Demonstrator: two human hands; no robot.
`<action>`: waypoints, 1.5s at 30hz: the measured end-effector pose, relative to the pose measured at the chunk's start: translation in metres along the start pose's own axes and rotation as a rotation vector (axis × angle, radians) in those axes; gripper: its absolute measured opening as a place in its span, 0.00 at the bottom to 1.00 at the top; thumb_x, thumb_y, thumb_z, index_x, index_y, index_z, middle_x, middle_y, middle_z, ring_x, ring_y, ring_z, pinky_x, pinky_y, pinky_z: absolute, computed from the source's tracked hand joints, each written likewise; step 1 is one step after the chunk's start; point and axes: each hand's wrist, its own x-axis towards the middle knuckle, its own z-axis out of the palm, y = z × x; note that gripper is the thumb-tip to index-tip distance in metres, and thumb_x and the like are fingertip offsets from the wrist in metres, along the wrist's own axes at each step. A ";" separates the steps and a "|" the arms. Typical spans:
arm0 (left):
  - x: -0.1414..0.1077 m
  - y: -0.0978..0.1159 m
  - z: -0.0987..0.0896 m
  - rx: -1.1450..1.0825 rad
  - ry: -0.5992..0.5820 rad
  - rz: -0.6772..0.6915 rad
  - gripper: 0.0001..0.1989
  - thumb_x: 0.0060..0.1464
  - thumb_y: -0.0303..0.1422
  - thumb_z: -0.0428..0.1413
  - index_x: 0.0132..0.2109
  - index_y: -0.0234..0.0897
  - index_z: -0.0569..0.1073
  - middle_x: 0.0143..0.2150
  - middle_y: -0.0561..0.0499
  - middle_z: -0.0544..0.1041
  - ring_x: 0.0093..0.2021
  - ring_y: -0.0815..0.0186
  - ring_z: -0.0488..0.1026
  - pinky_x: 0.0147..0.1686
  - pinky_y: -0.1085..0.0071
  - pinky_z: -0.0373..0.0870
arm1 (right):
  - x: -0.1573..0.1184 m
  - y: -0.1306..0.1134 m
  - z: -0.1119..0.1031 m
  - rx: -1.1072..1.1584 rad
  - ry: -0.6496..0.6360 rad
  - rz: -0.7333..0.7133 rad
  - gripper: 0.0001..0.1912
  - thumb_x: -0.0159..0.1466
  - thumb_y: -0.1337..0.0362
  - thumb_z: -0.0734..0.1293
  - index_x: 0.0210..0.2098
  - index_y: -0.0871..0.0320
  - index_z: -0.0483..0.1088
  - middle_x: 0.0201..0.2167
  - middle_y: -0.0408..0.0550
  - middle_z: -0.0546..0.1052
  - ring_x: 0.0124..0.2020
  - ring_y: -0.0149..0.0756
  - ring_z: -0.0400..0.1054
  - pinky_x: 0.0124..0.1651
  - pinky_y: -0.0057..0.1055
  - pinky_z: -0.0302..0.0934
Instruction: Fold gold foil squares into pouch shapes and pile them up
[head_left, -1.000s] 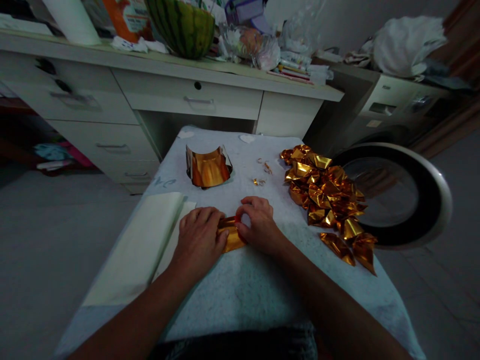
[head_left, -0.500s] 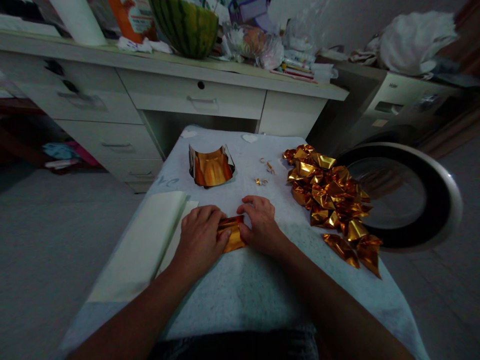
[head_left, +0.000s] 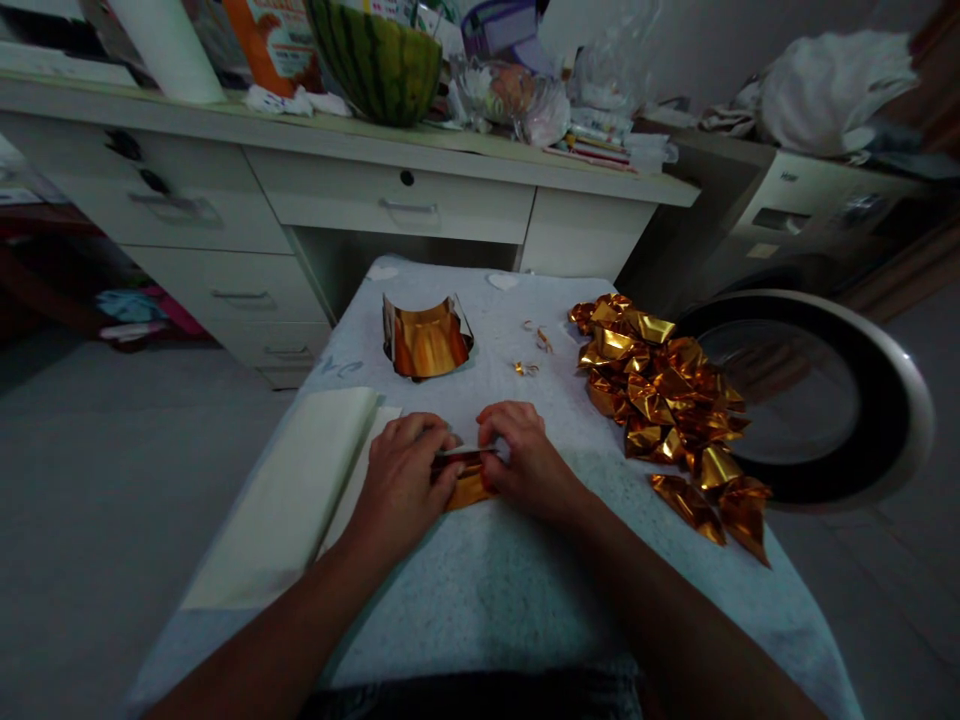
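A small sheet of gold foil paper (head_left: 469,490) lies between my hands on the cloth-covered table, its far edge lifted and showing a pale underside. My left hand (head_left: 409,465) pinches the left side of it, thumb toward me. At the right side, my right hand (head_left: 521,450) pinches the same edge between thumb and fingers. Beyond them stands a curled stack of gold foil sheets (head_left: 429,342). Little curled gold scraps (head_left: 526,369) are scattered to its right. A heap of folded gold foil pieces (head_left: 660,390) covers the table's right side.
Pale yellow paper (head_left: 292,500) lies along the table's left edge. Behind the table is a white drawer desk (head_left: 405,205) bearing a cut watermelon (head_left: 379,65) and plastic bags. A washing machine's open round door (head_left: 810,400) juts close to the table's right edge.
The foil's far edge has been turned up, so its pale underside now shows between my fingers. Both hands stay in nearly the same place, and the view has shifted slightly.
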 end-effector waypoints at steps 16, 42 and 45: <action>0.001 0.004 -0.012 -0.610 0.055 -0.235 0.10 0.62 0.38 0.50 0.40 0.38 0.73 0.35 0.52 0.75 0.37 0.63 0.73 0.38 0.67 0.67 | 0.001 0.012 -0.005 0.885 -0.006 0.247 0.09 0.58 0.60 0.71 0.33 0.56 0.68 0.23 0.37 0.65 0.24 0.27 0.58 0.27 0.24 0.51; 0.005 0.001 -0.006 -0.692 0.013 -0.231 0.10 0.57 0.33 0.52 0.43 0.38 0.76 0.45 0.48 0.76 0.46 0.61 0.73 0.50 0.62 0.67 | 0.002 0.007 -0.011 0.371 0.359 0.272 0.11 0.57 0.63 0.65 0.40 0.55 0.67 0.36 0.46 0.72 0.37 0.37 0.66 0.41 0.35 0.61; 0.006 -0.001 -0.004 -0.690 0.033 -0.275 0.12 0.57 0.34 0.52 0.44 0.38 0.77 0.46 0.48 0.76 0.47 0.60 0.73 0.51 0.61 0.68 | -0.004 0.003 -0.016 0.015 0.376 0.004 0.18 0.57 0.63 0.68 0.47 0.56 0.66 0.47 0.51 0.69 0.51 0.44 0.61 0.54 0.42 0.55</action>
